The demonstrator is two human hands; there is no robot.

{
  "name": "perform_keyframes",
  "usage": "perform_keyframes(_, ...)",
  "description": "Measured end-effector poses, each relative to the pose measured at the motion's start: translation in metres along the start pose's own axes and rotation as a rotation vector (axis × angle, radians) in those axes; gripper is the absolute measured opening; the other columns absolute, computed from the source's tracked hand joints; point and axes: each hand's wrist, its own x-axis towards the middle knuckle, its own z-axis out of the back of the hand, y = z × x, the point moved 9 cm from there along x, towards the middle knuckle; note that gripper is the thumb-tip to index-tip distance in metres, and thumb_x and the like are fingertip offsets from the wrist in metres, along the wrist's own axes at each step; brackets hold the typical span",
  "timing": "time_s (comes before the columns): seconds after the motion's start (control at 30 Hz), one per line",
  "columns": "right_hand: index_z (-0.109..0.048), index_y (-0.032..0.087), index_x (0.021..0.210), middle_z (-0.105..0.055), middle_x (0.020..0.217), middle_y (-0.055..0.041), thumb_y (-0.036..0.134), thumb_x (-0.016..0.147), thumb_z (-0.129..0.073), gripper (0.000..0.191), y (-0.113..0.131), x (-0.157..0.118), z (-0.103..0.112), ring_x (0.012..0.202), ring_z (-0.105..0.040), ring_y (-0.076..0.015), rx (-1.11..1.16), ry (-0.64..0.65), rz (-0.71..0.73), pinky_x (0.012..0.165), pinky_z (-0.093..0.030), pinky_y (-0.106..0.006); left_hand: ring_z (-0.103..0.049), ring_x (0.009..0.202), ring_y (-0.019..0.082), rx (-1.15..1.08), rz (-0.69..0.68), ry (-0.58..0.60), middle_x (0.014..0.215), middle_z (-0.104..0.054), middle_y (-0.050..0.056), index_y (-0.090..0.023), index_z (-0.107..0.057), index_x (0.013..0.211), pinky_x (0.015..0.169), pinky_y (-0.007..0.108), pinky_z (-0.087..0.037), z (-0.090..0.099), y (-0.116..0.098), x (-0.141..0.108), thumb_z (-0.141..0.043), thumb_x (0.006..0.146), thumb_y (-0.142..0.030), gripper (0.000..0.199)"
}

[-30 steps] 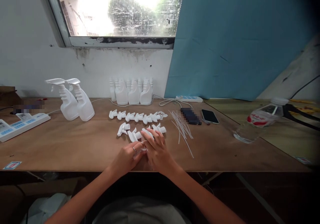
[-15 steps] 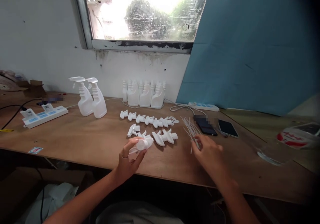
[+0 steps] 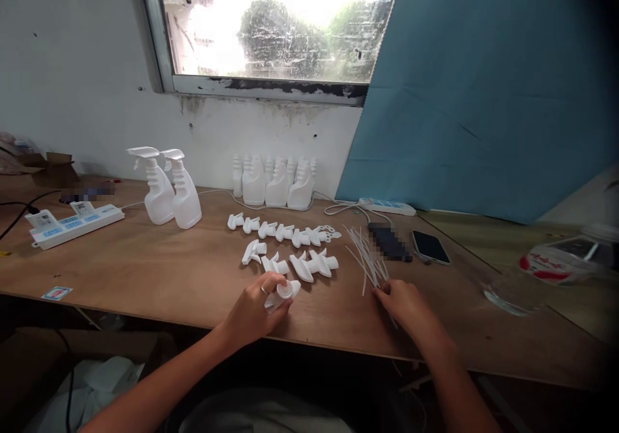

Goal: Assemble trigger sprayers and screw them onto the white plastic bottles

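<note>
My left hand (image 3: 256, 307) is closed around a white trigger spray head (image 3: 293, 289), its round collar turned up toward me. Over the near end of a loose bundle of thin white tubes (image 3: 363, 257), my right hand (image 3: 407, 302) pinches with thumb and fingertips. One tube's end sticks out below that hand. More white spray heads (image 3: 267, 230) lie in a long row behind my left hand, and a shorter row of spray heads (image 3: 319, 263) lies nearer. Small flat white pieces (image 3: 329, 231) sit at the long row's right end.
Two white spray bottles (image 3: 186, 197) with heads stand at the left, and several headless bottles (image 3: 278, 184) stand by the wall. Power strips (image 3: 80, 225) and cables lie on the table (image 3: 159, 278). Right of the tubes are two phones (image 3: 431, 247) and a clear bottle (image 3: 551, 265).
My right hand has shifted slightly down and right at the tubes, and some tubes have spread. My left hand has turned the spray head and moved it a little lower.
</note>
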Motion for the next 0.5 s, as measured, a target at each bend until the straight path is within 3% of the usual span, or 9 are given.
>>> perform_keyframes(0.1, -0.066, 0.018, 0.062, -0.072, 0.071, -0.0145, 0.026, 0.083, -0.053, 0.026, -0.001, 0.000, 0.006, 0.071, -0.069, -0.0287, 0.061, -0.030, 0.026, 0.054, -0.037, -0.030, -0.062, 0.085, 0.015, 0.021, 0.050, 0.080, 0.099, -0.063, 0.004, -0.021, -0.052, 0.103, 0.080, 0.025, -0.049, -0.007, 0.004, 0.000, -0.059, 0.086, -0.021, 0.019)
perform_keyframes(0.2, -0.065, 0.019, 0.058, -0.071, 0.068, -0.0122, 0.025, 0.078, -0.056, 0.023, 0.001, -0.005, 0.025, 0.072, -0.069, -0.0279, 0.215, -0.122, 0.032, 0.059, -0.041, -0.030, -0.063, 0.086, 0.015, 0.024, 0.100, 0.145, 0.102, -0.064, 0.004, -0.022, -0.055, 0.102, 0.080, 0.026, -0.049, -0.013, 0.009, 0.000, -0.060, 0.084, -0.021, 0.019)
perform_keyframes(0.33, -0.072, 0.019, 0.077, -0.072, 0.074, -0.0074, 0.036, 0.074, -0.064, 0.019, 0.018, -0.021, 0.051, 0.071, -0.068, -0.0231, 0.775, -0.239, 0.081, 0.065, -0.048, -0.030, -0.064, 0.084, 0.016, -0.014, 0.211, 0.156, 0.097, -0.066, 0.002, -0.022, -0.057, 0.102, 0.079, 0.026, -0.050, -0.014, 0.020, 0.001, -0.063, 0.082, -0.024, 0.022)
perform_keyframes(0.4, -0.071, 0.018, 0.085, -0.071, 0.075, -0.0058, 0.040, 0.072, -0.069, 0.025, 0.040, -0.028, 0.051, 0.066, -0.065, -0.0196, 1.127, -0.175, 0.140, 0.065, -0.050, -0.030, -0.065, 0.085, 0.016, -0.050, 0.264, 0.166, 0.096, -0.068, 0.002, -0.023, -0.055, 0.109, 0.080, 0.027, -0.051, -0.015, 0.023, 0.000, -0.064, 0.080, -0.026, 0.031)
perform_keyframes(0.5, -0.068, 0.018, 0.081, -0.067, 0.071, -0.0035, 0.035, 0.072, -0.071, 0.019, 0.091, -0.038, 0.047, 0.065, -0.063, -0.0168, 1.502, 0.006, 0.284, 0.068, -0.050, -0.031, -0.066, 0.089, 0.016, -0.141, 0.279, 0.182, 0.100, -0.069, 0.002, -0.022, -0.053, 0.114, 0.082, 0.027, -0.052, -0.017, 0.022, 0.001, -0.067, 0.079, -0.028, 0.039)
